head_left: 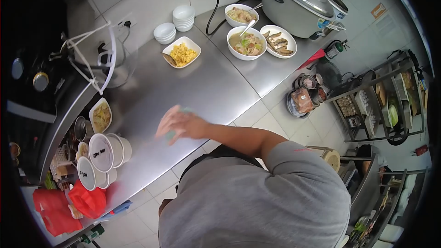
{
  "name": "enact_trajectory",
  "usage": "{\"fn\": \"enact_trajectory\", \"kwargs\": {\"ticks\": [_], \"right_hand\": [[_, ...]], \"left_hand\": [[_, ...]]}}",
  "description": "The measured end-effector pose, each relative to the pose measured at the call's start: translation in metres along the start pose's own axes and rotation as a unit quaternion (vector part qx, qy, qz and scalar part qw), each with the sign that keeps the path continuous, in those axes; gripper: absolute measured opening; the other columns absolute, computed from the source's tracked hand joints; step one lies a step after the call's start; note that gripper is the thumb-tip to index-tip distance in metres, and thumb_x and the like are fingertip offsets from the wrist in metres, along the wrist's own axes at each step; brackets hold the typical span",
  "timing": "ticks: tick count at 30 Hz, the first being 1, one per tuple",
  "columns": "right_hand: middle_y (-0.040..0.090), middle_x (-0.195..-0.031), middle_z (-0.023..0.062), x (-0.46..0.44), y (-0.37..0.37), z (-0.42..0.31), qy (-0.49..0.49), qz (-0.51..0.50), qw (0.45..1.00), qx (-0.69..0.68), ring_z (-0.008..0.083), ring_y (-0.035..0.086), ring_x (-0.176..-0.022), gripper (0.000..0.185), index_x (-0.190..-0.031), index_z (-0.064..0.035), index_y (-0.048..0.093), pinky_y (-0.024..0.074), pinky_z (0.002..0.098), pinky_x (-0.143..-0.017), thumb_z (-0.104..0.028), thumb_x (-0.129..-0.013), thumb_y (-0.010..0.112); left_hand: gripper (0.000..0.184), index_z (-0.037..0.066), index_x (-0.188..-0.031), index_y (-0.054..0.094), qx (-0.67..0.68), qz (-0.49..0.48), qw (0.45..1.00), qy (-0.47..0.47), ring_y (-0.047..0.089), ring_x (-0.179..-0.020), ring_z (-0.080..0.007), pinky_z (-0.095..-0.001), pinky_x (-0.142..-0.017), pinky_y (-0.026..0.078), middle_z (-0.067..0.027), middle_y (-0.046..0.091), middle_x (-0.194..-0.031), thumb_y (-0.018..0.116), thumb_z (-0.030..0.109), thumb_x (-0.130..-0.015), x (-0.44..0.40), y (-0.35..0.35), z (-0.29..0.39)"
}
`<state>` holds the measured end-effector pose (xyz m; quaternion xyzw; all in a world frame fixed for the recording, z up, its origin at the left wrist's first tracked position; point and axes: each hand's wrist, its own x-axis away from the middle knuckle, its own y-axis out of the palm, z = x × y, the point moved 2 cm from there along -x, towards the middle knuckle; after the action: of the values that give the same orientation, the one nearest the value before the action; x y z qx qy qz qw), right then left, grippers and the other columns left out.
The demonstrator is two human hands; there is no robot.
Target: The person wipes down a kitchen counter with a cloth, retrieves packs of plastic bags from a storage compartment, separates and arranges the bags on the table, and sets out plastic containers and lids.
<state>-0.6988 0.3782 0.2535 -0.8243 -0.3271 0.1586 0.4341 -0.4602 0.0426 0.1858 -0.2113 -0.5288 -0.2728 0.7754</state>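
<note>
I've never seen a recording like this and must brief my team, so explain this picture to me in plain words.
There is no machine here: a person in a grey short-sleeved shirt works bare-handed. The one picture comes from a camera worn on the head, looking forward and down. The right hand has something pale green in or under it, too blurred to name; the left hand cannot be made out. On the shiny grey metal counter stand a squarish white bowl of yellow food, stacked small white bowls, two round white bowls of soupy food, and lidded round white tubs.
</note>
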Motion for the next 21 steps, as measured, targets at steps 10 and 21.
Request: {"fn": "enact_trajectory", "kwargs": {"ticks": [10, 21], "right_hand": [[0.045, -0.135, 0.0202, 0.145, -0.151, 0.187, 0.141, 0.165, 0.973, -0.075, 0.0312, 0.038, -0.13, 0.057, -0.132, -0.014, 0.048, 0.0289, 0.0453, -0.106, -0.031, -0.081, 0.066], [0.066, -0.094, 0.0085, 0.153, -0.364, 0.362, 0.272, 0.479, 0.806, -0.219, 0.0134, 0.06, -0.085, 0.029, -0.11, 0.0013, 0.061, 0.0476, 0.0265, -0.078, -0.01, -0.083, 0.062]], "left_hand": [[0.032, 0.001, -0.106, 0.062, -0.023, 0.244, 0.931, 0.272, 0.06, -0.078, -0.0147, -0.0276, -0.069, 0.048, -0.0084, 0.067, -0.089, 0.055, 0.029, -0.092, 0.002, 0.037, 0.33], [0.027, 0.003, -0.113, 0.06, 0.04, 0.309, 0.904, 0.294, 0.062, -0.093, -0.017, -0.0286, -0.079, 0.048, -0.0096, 0.066, -0.104, 0.06, 0.014, -0.089, -0.007, 0.111, 0.435]]}}
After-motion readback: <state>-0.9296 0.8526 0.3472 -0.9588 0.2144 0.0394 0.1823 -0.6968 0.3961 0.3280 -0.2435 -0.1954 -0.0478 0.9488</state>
